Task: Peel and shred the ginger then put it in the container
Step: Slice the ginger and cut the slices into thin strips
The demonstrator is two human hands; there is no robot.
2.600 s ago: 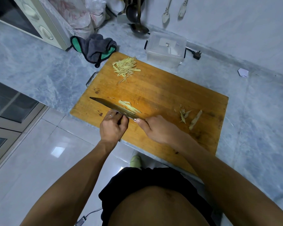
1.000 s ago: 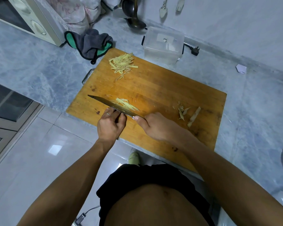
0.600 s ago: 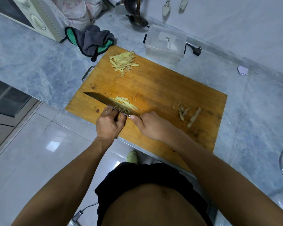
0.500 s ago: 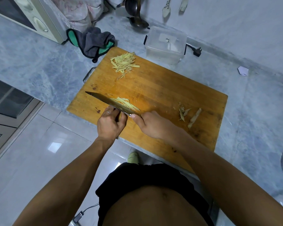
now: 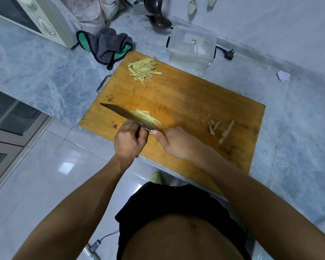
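Observation:
On the wooden cutting board, my right hand grips the handle of a knife whose blade points left. Pale ginger shreds lie along the blade's far side. My left hand is on the near side, its curled fingers against the blade and pressing down on ginger that the hand and blade mostly hide. A pile of shredded ginger sits at the board's far left corner. Brown ginger peels lie to the right. The clear plastic container stands beyond the board.
A grey and green cloth lies left of the board's far corner, with a microwave behind it. A dark ladle and a black plug are near the container. The counter's front edge runs just under my hands.
The blade has tipped so that more of its flat face shows, and it has edged slightly left. Both hands stay in the same spot at the board's near edge.

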